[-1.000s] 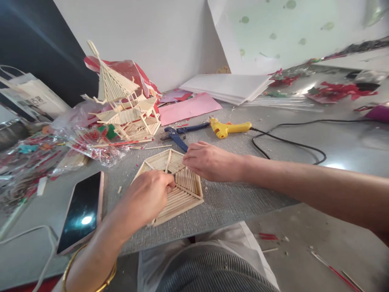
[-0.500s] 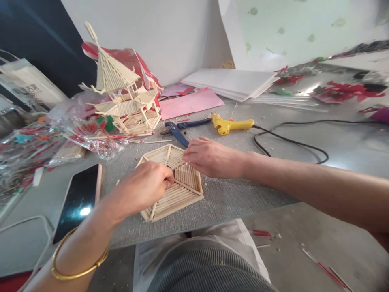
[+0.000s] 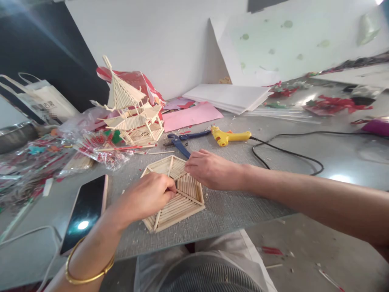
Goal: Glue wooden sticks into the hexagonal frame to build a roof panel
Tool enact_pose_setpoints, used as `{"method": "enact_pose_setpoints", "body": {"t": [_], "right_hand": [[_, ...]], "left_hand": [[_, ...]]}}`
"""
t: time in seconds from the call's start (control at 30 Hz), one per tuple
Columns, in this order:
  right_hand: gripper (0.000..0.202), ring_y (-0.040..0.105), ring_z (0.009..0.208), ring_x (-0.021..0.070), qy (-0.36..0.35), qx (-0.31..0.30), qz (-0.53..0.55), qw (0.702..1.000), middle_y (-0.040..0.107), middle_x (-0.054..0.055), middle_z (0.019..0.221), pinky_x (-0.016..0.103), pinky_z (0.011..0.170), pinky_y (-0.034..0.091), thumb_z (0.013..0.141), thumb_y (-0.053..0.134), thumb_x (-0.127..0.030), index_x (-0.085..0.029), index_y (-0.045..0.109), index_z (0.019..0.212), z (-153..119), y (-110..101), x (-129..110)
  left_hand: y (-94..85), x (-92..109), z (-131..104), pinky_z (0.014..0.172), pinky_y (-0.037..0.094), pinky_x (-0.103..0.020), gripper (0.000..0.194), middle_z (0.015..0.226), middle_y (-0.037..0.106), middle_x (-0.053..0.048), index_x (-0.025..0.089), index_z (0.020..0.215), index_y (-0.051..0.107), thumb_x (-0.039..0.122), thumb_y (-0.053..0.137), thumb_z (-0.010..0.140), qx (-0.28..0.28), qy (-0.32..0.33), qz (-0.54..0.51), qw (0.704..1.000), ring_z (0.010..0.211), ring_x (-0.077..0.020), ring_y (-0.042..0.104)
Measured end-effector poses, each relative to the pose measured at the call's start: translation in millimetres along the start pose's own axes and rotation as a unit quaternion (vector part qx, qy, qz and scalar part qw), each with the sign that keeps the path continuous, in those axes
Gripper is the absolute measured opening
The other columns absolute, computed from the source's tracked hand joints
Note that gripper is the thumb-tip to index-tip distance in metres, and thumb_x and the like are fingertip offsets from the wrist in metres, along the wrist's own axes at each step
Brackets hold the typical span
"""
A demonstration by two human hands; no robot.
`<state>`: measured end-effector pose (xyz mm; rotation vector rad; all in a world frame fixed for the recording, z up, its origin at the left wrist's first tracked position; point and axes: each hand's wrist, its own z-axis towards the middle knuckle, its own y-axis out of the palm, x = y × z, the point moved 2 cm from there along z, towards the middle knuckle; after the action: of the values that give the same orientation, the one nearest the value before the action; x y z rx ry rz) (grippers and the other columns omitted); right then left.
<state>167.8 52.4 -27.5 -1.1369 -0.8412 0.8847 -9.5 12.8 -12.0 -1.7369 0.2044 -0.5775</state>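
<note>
A flat hexagonal panel of thin wooden sticks [image 3: 182, 209] lies on the grey table near its front edge. My left hand [image 3: 150, 194] is over the panel's left side, thumb and fingers pinched together near its centre; what they grip is hidden. Resting on the panel's upper right edge, my right hand [image 3: 209, 168] has its fingers pressed together, and I cannot make out anything between them. Just behind the right hand are blue-handled cutters [image 3: 182, 147] and a yellow glue gun [image 3: 231, 136].
A stick-built pagoda model [image 3: 130, 115] stands at the back left, beside plastic-wrapped sticks [image 3: 97, 148]. A phone [image 3: 85, 209] lies left of the panel. Pink paper [image 3: 193, 116] and white boards [image 3: 227, 97] lie behind. A black cord [image 3: 285, 134] curls at the right.
The view has tilted up slightly, so everything sits lower in the picture. Both hands keep nearly the same places on the panel.
</note>
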Motion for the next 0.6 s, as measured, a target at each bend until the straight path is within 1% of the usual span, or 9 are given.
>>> {"method": "enact_pose_setpoints", "body": {"t": [0.13, 0.3, 0.47, 0.6], "right_hand": [[0.019, 0.046, 0.090, 0.0198, -0.002, 0.005, -0.007, 1.000, 0.059, 0.010, 0.087, 0.032, 0.076, 0.033, 0.086, 0.041, -0.015, -0.011, 0.060, 0.088, 0, 1, -1], [0.020, 0.046, 0.089, 0.0195, -0.005, 0.005, -0.007, 1.000, 0.060, 0.011, 0.087, 0.032, 0.075, 0.034, 0.086, 0.041, -0.014, -0.010, 0.060, 0.088, 0, 3, -1], [0.018, 0.046, 0.088, 0.0192, -0.008, 0.022, -0.006, 1.000, 0.059, 0.010, 0.086, 0.032, 0.075, 0.035, 0.086, 0.042, -0.015, -0.011, 0.060, 0.087, -1, 5, 0], [0.016, 0.047, 0.088, 0.0191, -0.007, 0.019, -0.011, 1.000, 0.060, 0.010, 0.086, 0.032, 0.074, 0.035, 0.085, 0.044, -0.014, -0.011, 0.060, 0.085, -1, 5, 0]], "left_hand": [[-3.4, 6, 1, 0.060, 0.036, -0.028, 0.026, 0.069, 0.067, -0.003, 0.022, 0.070, 0.067, 0.020, 0.042, 0.074, -0.018, -0.010, 0.029, 0.999, 0.065, -0.0164, 0.059], [-8.4, 11, 3, 0.060, 0.036, -0.028, 0.024, 0.065, 0.067, -0.003, 0.020, 0.066, 0.067, 0.018, 0.043, 0.070, -0.028, 0.000, 0.016, 0.999, 0.061, -0.0151, 0.057], [-9.9, 12, 4, 0.059, 0.036, -0.027, 0.025, 0.066, 0.068, -0.003, 0.020, 0.066, 0.067, 0.017, 0.042, 0.068, -0.027, 0.010, 0.014, 0.999, 0.062, -0.0149, 0.058], [-10.2, 12, 2, 0.055, 0.034, -0.025, 0.024, 0.062, 0.066, -0.002, 0.019, 0.062, 0.065, 0.014, 0.042, 0.069, -0.017, 0.016, -0.001, 1.000, 0.057, -0.0126, 0.056]]}}
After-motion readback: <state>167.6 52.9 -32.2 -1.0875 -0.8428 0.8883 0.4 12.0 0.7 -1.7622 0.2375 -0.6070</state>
